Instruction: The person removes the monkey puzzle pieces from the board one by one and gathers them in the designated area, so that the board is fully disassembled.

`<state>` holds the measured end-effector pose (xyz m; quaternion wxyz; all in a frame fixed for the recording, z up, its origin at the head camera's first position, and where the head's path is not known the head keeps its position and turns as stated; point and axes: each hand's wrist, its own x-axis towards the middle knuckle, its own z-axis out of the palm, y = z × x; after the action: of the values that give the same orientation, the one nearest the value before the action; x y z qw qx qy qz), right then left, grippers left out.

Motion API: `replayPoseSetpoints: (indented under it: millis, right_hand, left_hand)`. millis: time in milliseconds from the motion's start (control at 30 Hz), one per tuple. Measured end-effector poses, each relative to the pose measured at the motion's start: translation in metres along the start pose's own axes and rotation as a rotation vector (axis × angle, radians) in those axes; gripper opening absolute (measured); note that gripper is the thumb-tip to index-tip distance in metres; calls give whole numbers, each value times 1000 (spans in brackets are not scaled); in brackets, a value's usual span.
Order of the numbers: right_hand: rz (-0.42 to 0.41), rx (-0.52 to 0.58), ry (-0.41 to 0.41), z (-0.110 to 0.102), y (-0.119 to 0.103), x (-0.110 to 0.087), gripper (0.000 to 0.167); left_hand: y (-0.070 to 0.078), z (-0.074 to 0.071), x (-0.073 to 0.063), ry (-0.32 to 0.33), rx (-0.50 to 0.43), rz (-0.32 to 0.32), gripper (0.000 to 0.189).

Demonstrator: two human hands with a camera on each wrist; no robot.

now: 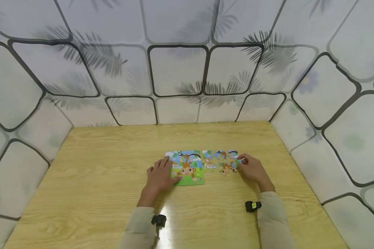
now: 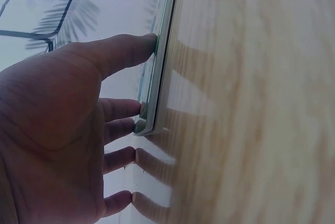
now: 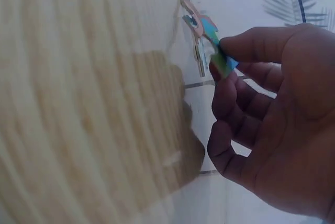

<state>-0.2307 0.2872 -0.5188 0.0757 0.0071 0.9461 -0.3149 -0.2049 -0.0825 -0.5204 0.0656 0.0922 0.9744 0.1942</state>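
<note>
A flat square board (image 1: 190, 180) with a monkey picture lies on the table. My left hand (image 1: 160, 175) rests on its left side, fingers spread and thumb on the lower part. In the left wrist view the thumb and two fingertips touch the board's (image 2: 160, 77) face, while the other fingertips reach the table past its corner. Right of the board lie several jigsaw pieces (image 1: 209, 167) with the same kind of picture, partly fitted together. My right hand (image 1: 255, 170) is at their right edge. The right wrist view shows its thumb and forefinger pinching a blue-and-green puzzle piece (image 3: 225, 68), tilted off the table.
The wooden table (image 1: 106, 173) extends around the board and pieces. Pale patterned walls (image 1: 177, 72) stand behind it and on both sides. Each forearm wears a beige sleeve, with a black strap (image 1: 159, 220) at the left wrist and another strap (image 1: 252, 206) at the right.
</note>
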Motion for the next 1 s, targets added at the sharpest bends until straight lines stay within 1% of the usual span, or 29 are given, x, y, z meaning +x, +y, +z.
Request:
replayPoseSetpoints:
  millis: [133,333,467,567,733,833,1000]
  right_hand:
    - [21,-58,16,0,2,0,30]
    - [21,-80,16,1,6,2,31]
    - [-2,-70,26,2,5,3,32]
    - [-22,-63,24,4,0,3,31]
    - [-75,-49,25,12,-17,3,28]
    - [-128,-18,25,20,-30,3,25]
    - [-283,-29,20,37,-50,5,17]
  left_hand:
    - [0,0,0,0,-6,5,76]
    - [2,-2,-1,2,-18,1,75]
    - [0,-1,2,-10,-50,-19,77]
    - [-5,0,5,-14,-105,-28,77]
    - [-14,-1,5,4,-169,-27,76]
    - [-17,-3,5,18,-156,-30,81]
    - [-20,-6,2,13,-110,-21,90]
